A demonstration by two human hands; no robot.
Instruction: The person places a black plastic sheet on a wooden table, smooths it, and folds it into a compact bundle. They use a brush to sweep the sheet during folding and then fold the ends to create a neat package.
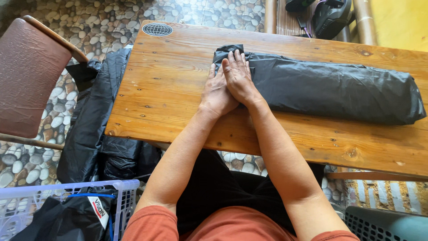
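Sitting nearest at lower left, a white basket [67,196] holds dark fabric; a grey crate [388,225] shows at lower right. Beyond lies the wooden table [169,85]. Both hands rest flat, fingers together, gripping nothing: the right hand [239,78] overlaps the left hand [217,93], pressing the left end of a folded black bundle [339,89] stretched rightward across the table. A brown chair [29,71] stands far left.

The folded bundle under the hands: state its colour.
Black, slightly shiny folded bundle on the wooden table; head view shows it best.
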